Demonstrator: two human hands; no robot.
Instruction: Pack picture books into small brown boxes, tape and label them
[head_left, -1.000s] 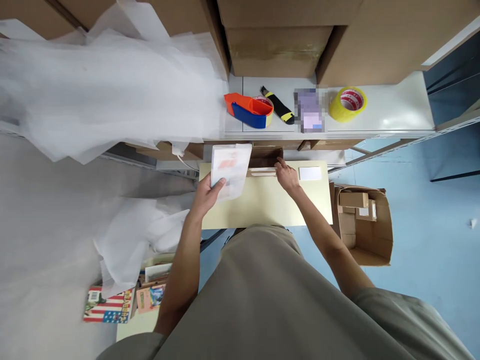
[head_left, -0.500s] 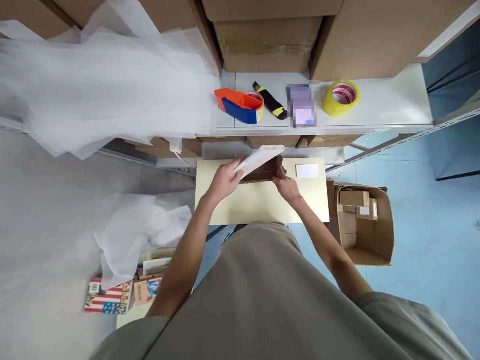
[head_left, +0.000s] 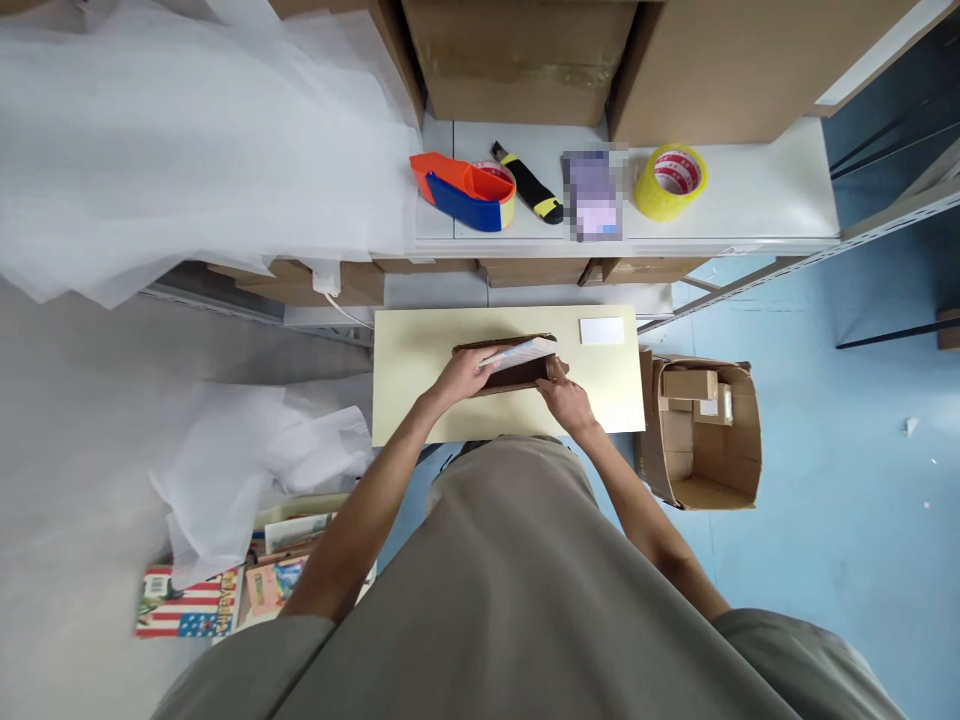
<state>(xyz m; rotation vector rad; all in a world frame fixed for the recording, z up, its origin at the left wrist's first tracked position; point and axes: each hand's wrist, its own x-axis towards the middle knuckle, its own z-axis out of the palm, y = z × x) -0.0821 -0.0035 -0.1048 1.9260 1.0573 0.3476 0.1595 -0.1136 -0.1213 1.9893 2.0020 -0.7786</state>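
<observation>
A small brown cardboard box (head_left: 517,377) lies on the pale yellow table (head_left: 420,390). My left hand (head_left: 466,374) grips a white wrapped flat packet (head_left: 519,353) and holds it half inside the box's open mouth. At the box's right end my right hand (head_left: 566,402) is closed on the box, near its flap. A white card (head_left: 601,331) lies on the table to the right of the box.
A white shelf (head_left: 750,200) beyond the table carries an orange and blue tape dispenser (head_left: 461,190), a black and yellow cutter (head_left: 527,183) and a yellow tape roll (head_left: 670,180). Right of the table stands an open carton (head_left: 705,440) with small boxes. White foam sheets (head_left: 187,160) pile up at the left, books (head_left: 195,600) on the floor.
My left hand brought the white packet down from upright at the table's far edge and tipped it into the brown box. My right hand moved from the box's far side to its right end.
</observation>
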